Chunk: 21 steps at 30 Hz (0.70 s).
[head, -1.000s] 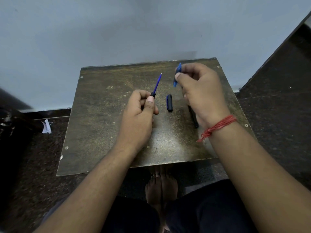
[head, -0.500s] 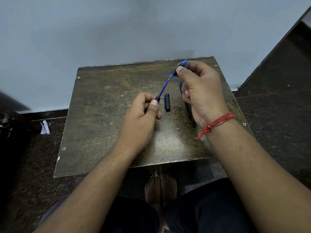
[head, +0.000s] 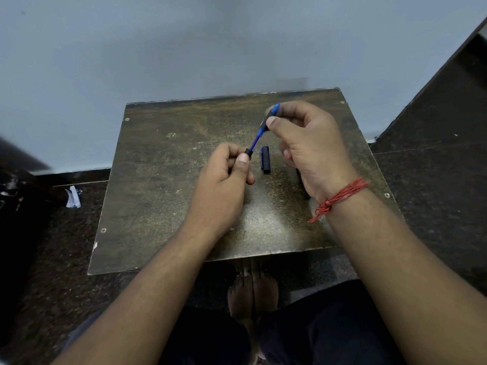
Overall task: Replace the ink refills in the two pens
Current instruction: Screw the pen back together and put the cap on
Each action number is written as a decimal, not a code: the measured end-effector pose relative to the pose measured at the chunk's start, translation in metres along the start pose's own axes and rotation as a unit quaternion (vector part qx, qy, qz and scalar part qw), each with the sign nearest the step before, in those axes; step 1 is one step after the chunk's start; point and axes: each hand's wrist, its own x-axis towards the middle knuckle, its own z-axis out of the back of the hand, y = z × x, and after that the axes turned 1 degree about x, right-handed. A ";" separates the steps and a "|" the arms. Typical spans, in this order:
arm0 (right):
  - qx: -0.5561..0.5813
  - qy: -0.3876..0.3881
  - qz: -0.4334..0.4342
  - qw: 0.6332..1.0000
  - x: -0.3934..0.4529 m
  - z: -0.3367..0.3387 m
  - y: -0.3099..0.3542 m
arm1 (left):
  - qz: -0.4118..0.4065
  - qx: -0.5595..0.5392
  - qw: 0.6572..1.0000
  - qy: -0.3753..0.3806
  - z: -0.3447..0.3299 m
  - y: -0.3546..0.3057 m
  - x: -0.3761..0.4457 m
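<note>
And the blue front section [head: 270, 117] is now over the refill [head: 255, 142], where a second ago the two were apart! The right hand [head: 308, 143] pinches that section between thumb and fingertips; the left hand [head: 224, 177] stays curled around the black barrel [head: 248, 153], refill still showing between them. A loose pen cap [head: 265, 159] lies on the table [head: 163, 180]. First pen looks close to reassembled.

Worn brown table [head: 163, 206], pen cap [head: 265, 159] and perhaps a dark pen [head: 303, 185] on it
</note>
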 end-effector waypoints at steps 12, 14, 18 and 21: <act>-0.024 0.089 -0.044 0.995 -0.008 -0.006 0.003 | -0.003 0.009 1.000 -0.017 0.002 -0.004 -0.001; -0.025 0.093 -0.048 0.994 -0.009 -0.007 0.003 | -0.003 0.010 1.000 -0.018 0.002 -0.004 -0.001; -0.031 0.099 -0.061 0.993 -0.009 -0.007 0.003 | -0.007 0.012 1.000 -0.022 0.001 -0.004 -0.002; -0.038 0.099 -0.062 0.992 -0.008 -0.007 0.002 | -0.010 0.015 1.000 -0.020 -0.001 -0.004 -0.002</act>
